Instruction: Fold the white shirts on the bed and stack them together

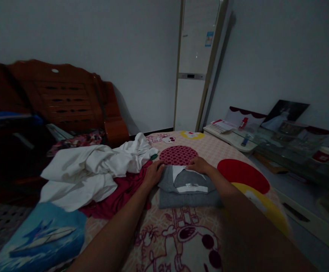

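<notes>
A grey garment (pixel 189 198) with a white-trimmed neckline lies folded on the patterned cloth (pixel 192 215). My left hand (pixel 155 172) touches its far left corner, with the fingers bent together at the edge. At the far edge, right of the white collar part, my right hand (pixel 199 165) has its fingers closed on the garment. Left of my left hand, a heap of white cloth (pixel 96 166) rests partly over a dark red cloth (pixel 125 192).
A blue printed cloth (pixel 48 234) lies at the near left. Behind the heap stands a wooden chair (pixel 68 98). A tall white cabinet-like unit (pixel 192 102) is at the back. On the right, a glass-topped stand (pixel 283 143) holds papers, a red bottle and a cup.
</notes>
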Tool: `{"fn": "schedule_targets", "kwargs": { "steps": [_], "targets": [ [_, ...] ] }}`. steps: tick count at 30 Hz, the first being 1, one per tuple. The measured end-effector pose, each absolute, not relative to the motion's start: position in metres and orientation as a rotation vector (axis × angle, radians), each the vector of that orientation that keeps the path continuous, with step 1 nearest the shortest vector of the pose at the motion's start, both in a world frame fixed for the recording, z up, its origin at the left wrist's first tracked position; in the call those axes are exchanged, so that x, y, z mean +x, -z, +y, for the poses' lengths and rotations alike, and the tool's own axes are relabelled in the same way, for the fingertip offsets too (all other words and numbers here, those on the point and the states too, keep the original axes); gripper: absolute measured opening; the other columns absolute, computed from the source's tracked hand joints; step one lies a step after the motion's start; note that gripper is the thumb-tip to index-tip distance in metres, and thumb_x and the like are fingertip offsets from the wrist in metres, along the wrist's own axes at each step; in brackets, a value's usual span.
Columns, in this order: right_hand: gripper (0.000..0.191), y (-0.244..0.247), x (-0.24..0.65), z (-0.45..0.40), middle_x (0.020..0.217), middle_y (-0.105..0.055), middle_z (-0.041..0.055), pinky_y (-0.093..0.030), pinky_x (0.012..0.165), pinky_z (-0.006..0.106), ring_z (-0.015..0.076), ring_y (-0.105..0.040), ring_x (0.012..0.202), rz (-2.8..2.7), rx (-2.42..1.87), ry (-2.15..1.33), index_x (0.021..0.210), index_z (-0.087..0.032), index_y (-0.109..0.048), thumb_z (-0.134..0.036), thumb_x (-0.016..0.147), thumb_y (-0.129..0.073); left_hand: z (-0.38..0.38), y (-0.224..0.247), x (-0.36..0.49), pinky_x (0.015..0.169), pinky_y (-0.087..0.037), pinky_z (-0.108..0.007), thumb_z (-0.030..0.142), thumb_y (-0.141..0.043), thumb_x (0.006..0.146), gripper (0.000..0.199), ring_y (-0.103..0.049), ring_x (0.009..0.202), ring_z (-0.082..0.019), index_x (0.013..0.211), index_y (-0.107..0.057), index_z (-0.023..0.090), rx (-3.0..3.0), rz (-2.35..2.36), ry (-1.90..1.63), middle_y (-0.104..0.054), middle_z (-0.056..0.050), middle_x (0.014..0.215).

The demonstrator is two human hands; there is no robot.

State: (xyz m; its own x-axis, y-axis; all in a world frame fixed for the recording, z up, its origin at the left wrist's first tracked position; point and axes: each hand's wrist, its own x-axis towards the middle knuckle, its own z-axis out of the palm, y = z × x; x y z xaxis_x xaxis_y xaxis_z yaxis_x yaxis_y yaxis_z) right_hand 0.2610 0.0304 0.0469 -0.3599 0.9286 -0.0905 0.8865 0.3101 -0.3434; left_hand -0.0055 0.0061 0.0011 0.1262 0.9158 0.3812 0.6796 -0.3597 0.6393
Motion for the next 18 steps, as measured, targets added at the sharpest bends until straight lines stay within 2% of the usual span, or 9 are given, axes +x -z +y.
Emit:
{"fn": "schedule_targets", "kwargs": {
  "steps": [3,6,11,15,18],
  "targets": [
    [0.035,-0.050,0.263,0.041,0.061,-0.059,-0.0016,-0.032,0.055,0.024,0.0116,-0.050,0.058,-2.431,-1.706,-0.671,0.065,-0.016,-0.066,-0.048,0.079,-0.067,0.006,-0.001,-0.005,0.104,-0.047,-0.041,0.026,-0.047,0.090,0.037,-0.063,0.116,-0.025,0.118,-0.067,0.013,2.093,1.562,-1.086,-0.069,-0.012,0.123],
    [0.040,-0.055,0.262,0.045,0.056,-0.050,-0.0042,-0.030,0.053,0.023,0.0102,-0.043,0.055,-2.457,-1.719,-0.755,0.057,-0.017,-0.056,-0.050,0.072,-0.073,0.007,0.000,-0.004,0.102,-0.048,-0.041,0.026,-0.049,0.088,0.036,-0.064,0.113,-0.025,0.116,-0.068,0.014,2.087,1.567,-1.105,-0.070,-0.012,0.120],
    [0.037,-0.066,0.254,0.038,0.057,-0.052,-0.0034,-0.032,0.053,0.024,0.0116,-0.046,0.058,-2.565,-1.675,-0.806,0.055,-0.018,-0.053,-0.042,0.070,-0.076,0.009,0.000,-0.008,0.102,-0.049,-0.037,0.029,-0.049,0.089,0.035,-0.065,0.112,-0.023,0.115,-0.068,0.016,2.012,1.585,-1.210,-0.070,-0.010,0.120],
    [0.024,-0.074,0.254,0.029,0.068,-0.063,-0.0008,-0.035,0.058,0.023,0.0148,-0.056,0.070,-2.498,-1.700,-0.548,0.066,-0.017,-0.064,-0.037,0.072,-0.076,0.008,-0.001,-0.009,0.100,-0.050,-0.036,0.031,-0.049,0.087,0.036,-0.066,0.108,-0.023,0.113,-0.069,0.016,1.973,1.581,-1.211,-0.071,-0.009,0.118],
    [0.024,-0.078,0.269,0.026,0.087,-0.071,0.0044,-0.040,0.068,0.024,0.0186,-0.061,0.086,-2.378,-1.843,-0.207,0.078,-0.017,-0.070,-0.041,0.076,-0.073,0.006,-0.003,-0.007,0.094,-0.053,-0.036,0.032,-0.049,0.086,0.037,-0.069,0.102,-0.023,0.114,-0.068,0.016,1.925,1.566,-1.214,-0.072,-0.009,0.116]
  ]
}}
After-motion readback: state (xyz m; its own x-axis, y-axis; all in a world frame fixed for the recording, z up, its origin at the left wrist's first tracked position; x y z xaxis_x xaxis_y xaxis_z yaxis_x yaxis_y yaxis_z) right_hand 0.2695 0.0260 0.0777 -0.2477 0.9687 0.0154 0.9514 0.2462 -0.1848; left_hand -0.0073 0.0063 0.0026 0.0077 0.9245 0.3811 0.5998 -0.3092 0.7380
